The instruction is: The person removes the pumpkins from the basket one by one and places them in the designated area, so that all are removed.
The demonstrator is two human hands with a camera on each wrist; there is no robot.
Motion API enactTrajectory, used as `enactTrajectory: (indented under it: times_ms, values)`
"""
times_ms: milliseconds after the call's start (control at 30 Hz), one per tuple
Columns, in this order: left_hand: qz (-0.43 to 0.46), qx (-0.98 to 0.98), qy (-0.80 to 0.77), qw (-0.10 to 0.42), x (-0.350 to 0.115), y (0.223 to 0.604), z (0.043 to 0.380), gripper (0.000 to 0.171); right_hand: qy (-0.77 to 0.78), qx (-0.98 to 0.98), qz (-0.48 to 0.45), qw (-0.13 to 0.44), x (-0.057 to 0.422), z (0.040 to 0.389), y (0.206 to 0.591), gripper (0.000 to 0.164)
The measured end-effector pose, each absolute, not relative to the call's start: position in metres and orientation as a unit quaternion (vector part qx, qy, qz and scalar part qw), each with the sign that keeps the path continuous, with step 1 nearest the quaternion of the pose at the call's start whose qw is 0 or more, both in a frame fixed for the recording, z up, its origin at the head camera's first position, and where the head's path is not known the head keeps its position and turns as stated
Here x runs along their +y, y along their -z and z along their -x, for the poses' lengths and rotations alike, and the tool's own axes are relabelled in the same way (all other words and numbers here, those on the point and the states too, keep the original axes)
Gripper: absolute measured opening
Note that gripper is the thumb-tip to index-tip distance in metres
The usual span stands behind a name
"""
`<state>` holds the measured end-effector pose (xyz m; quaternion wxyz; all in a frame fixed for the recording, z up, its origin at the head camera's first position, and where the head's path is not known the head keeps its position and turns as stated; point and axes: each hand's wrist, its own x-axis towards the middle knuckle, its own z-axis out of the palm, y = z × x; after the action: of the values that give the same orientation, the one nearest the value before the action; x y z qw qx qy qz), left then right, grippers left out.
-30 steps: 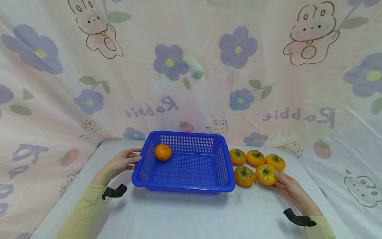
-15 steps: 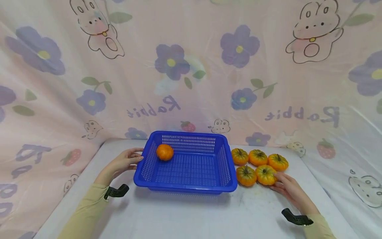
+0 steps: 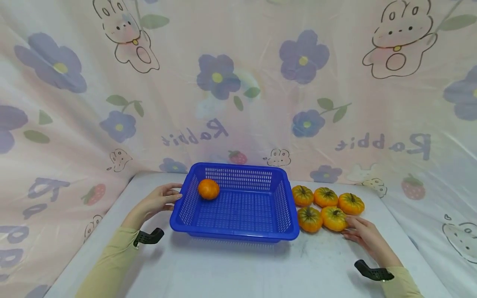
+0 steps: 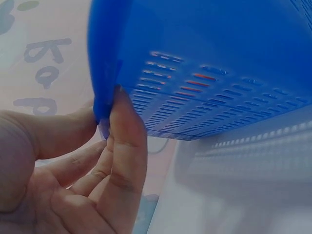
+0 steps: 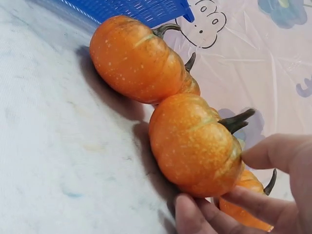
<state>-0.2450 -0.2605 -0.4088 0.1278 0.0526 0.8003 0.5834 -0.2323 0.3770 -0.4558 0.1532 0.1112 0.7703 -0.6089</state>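
A blue plastic basket [image 3: 234, 236] with slotted walls stands mid-table, holding one small orange pumpkin [image 3: 208, 189] at its left end. My left hand [image 3: 158, 201] grips the basket's left rim, thumb on the outside and fingers underneath in the left wrist view. On the right, my right hand [image 3: 367, 236] holds the outer side of a yellow-orange pumpkin [image 3: 334, 219] between thumb and fingers. That pumpkin sits in the front row, beside another pumpkin [image 3: 309, 219]. In the right wrist view, the held pumpkin [image 5: 192, 146] shows its green stem; its far side is hidden.
Behind the front pair is a back row of pumpkins [image 3: 326, 197], close to the basket's right wall. White cloth covers the table [image 3: 223, 269]. A printed curtain [image 3: 253, 103] hangs along the back and sides.
The held pumpkin has shifted slightly left, closer to its front-row neighbour, with my right hand staying on it. My left hand stays on the basket rim. The head view has turned a little left.
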Motion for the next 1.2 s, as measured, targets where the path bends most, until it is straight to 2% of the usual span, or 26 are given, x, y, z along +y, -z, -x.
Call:
enactTrajectory:
  times_ms: [200, 400, 600, 833, 1200]
  values:
    - [-0.053, 0.798, -0.586, 0.13, -0.26, 0.408, 0.244, 0.057, 0.602, 0.778, -0.107, 0.144, 0.379, 0.232, 0.459, 0.074]
    - [-0.05, 0.8, -0.583, 0.132, -0.26, 0.409, 0.245, 0.059, 0.55, 0.819, -0.094, 0.134, 0.388, 0.23, 0.447, 0.078]
    - [-0.05, 0.802, -0.58, 0.131, -0.261, 0.408, 0.246, 0.06, 0.492, 0.865, -0.074, 0.063, 0.396, 0.232, 0.425, 0.072]
    - [-0.06, 0.795, -0.588, 0.134, -0.26, 0.406, 0.245, 0.059, 0.478, 0.878, -0.014, 0.036, 0.369, 0.226, 0.391, 0.068]
    - [-0.069, 0.787, -0.597, 0.137, -0.261, 0.404, 0.242, 0.058, 0.526, 0.846, 0.076, 0.049, 0.303, 0.234, 0.362, 0.06]
